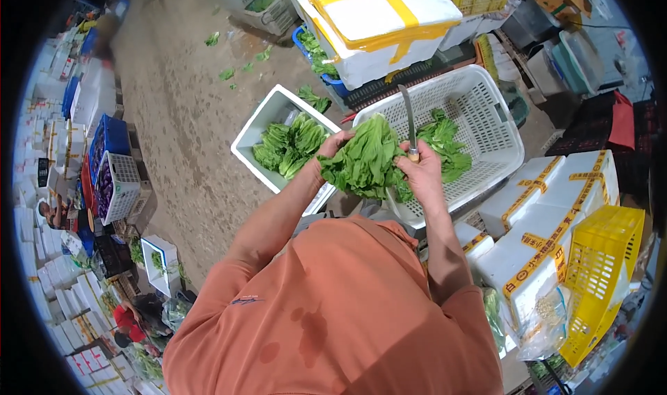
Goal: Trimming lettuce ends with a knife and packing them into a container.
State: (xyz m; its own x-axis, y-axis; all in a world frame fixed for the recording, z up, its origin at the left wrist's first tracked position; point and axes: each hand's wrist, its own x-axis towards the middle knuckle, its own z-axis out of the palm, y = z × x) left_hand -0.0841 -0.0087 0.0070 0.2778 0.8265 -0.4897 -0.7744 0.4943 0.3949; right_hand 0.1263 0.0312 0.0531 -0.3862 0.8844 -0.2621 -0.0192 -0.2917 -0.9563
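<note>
Between my two hands is a large head of leafy green lettuce. My left hand is closed around its left side, the fingers partly hidden by leaves. At its right side, my right hand grips the wooden handle of a knife, whose curved blade points up and away from me. That hand's fingertips also touch the leaves. Under my left forearm stands a white foam box with several lettuce heads in it. Beyond my right hand, a white plastic basket holds more lettuce.
A taped foam box stands beyond the basket, beside a blue crate of greens. Loose leaves lie on the floor. Taped foam boxes and a yellow crate are at my right. Another person is at far left.
</note>
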